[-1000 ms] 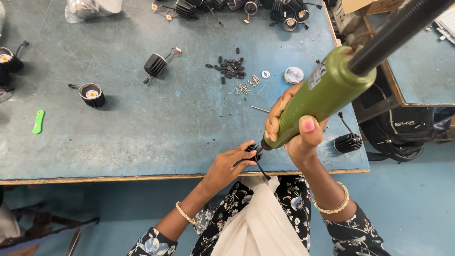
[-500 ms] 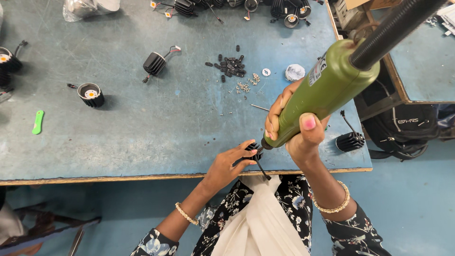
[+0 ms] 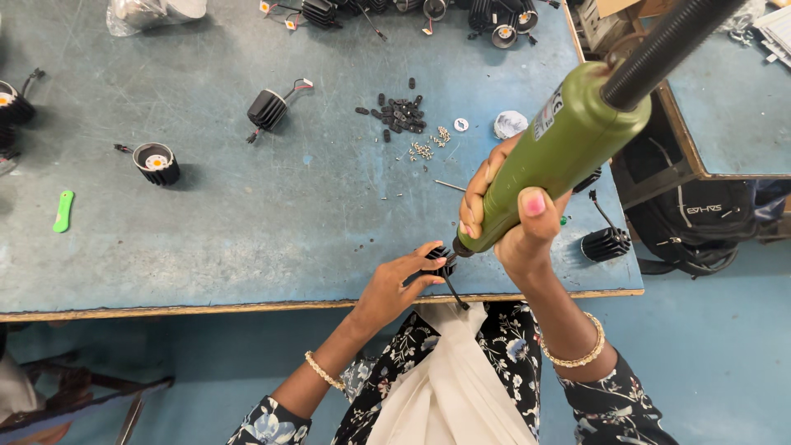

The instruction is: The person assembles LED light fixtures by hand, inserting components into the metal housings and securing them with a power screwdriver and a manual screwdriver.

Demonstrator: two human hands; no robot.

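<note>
Nothing much has shifted since a moment ago: both hands sit as they did at the near edge of the blue table. Her right hand is wrapped tight round the green power screwdriver, its tip pressed down on a small black finned part. Her left hand pinches that part from about eight o'clock, though its thumb is probably hidden underneath. Loose screws lie toward twelve o'clock.
</note>
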